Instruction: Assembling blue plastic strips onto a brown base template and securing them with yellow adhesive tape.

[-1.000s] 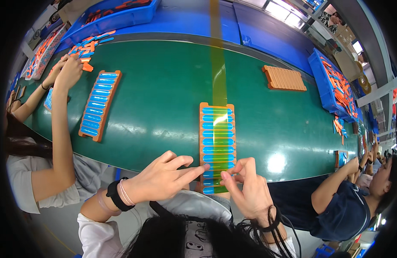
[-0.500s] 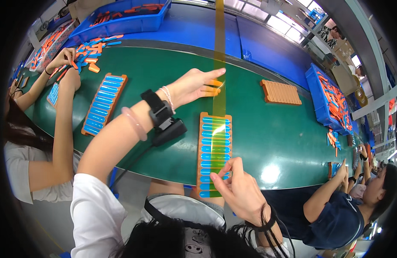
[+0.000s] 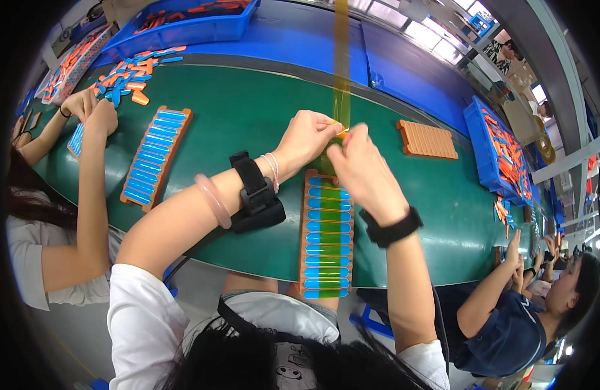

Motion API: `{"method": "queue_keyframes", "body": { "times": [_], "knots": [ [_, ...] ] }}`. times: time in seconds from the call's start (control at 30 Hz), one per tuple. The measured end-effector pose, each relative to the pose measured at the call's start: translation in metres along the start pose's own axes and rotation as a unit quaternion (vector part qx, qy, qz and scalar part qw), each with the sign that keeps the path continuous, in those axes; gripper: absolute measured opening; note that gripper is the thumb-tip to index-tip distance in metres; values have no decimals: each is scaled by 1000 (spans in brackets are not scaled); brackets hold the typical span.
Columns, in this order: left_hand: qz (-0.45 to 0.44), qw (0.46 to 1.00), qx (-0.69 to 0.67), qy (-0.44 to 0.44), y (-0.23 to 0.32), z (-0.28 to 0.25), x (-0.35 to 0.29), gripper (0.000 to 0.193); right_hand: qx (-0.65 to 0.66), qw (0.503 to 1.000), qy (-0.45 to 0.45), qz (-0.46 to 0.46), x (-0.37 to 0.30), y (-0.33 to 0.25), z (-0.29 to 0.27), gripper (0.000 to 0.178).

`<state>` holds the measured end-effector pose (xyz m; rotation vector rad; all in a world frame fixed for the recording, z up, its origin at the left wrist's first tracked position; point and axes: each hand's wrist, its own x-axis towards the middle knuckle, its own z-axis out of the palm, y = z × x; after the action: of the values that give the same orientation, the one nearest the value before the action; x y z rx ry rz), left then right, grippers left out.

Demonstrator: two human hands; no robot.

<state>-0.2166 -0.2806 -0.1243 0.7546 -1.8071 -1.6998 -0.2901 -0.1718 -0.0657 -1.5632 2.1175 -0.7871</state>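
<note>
A long strip of clear amber tape point(image 3: 341, 71) comes down from the far side of the bench. Part of it lies along the row of blue pieces point(image 3: 311, 249) in the orange slotted tray point(image 3: 302, 268), which sits at the bench's near edge. Just beyond the tray's far end, my left hand point(image 3: 307, 140) pinches the tape between thumb and fingertips. My right hand point(image 3: 368, 175) is closed at the same spot, its fingertips almost touching the left ones. It covers the tray's far right corner and some of the tape.
A filled tray point(image 3: 155, 153) lies to the left, an orange tray without blue pieces point(image 3: 428, 139) to the right. Blue bins point(image 3: 176, 40) of orange pieces stand far left and right. A co-worker's hands point(image 3: 92, 114) work at left; another person point(image 3: 508, 318) sits at right.
My right hand has moved from the tray's near end up to its far end, beside my left hand. My left fingers have closed from outstretched to a pinch on the tape.
</note>
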Motion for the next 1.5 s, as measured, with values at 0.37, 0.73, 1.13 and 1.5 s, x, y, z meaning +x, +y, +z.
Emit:
{"method": "queue_keyframes", "body": {
  "times": [0.37, 0.73, 1.13, 1.5],
  "knots": [
    [152, 955, -210, -145, 79, -48, -9, 27, 7, 997, 60, 37, -61, 39, -17, 30],
    [201, 979, 27, -20, 89, -74, -22, 43, -284, 955, -85, -15, -58, -14, 30, 103],
    [-56, 989, -136, 24, 40, -72, -121, 47, -389, 894, -87, -205, -30, 30, -40, 81],
    [-18, 795, 489, 360, -1, -120, -226, 94, -492, 868, 13, -61, 63, 148, -105, 55]
  ]
}}
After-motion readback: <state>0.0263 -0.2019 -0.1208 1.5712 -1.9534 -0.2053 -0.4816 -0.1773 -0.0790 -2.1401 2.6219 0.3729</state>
